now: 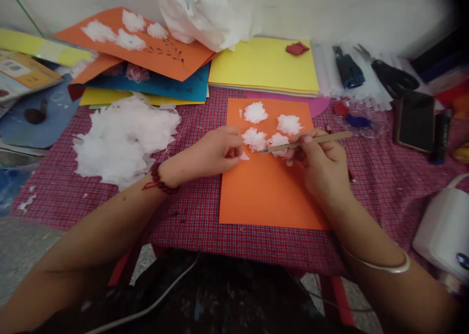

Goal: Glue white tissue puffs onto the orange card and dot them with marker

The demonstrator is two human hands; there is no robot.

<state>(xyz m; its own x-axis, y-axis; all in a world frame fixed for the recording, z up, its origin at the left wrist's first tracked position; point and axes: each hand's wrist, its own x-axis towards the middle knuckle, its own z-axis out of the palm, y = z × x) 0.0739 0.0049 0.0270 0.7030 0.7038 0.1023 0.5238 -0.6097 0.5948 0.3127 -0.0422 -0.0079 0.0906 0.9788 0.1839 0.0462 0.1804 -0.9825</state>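
Note:
An orange paper sheet point(271, 192) lies before me with several white ruffled paper flowers point(255, 113) on its upper half. My right hand point(324, 165) pinches a thin wooden stick point(330, 137), whose bluish tip points left, down at the sheet between the lower flowers. My left hand point(220, 150) rests by the sheet's left edge, fingers curled together beside the lower left flower; whatever they may hold is hidden. A small white paper piece point(245, 156) shows at its fingertips. Left of that hand spreads a large heap of white paper pieces point(117, 138).
Behind are a finished-looking orange sheet with white flowers point(164, 55), a yellow paper stack point(264, 65) and a white plastic bag point(208, 11). Black scissors point(394, 75), a phone point(415, 121) and a white appliance point(443, 231) stand right. A checked cloth point(198, 226) covers the table.

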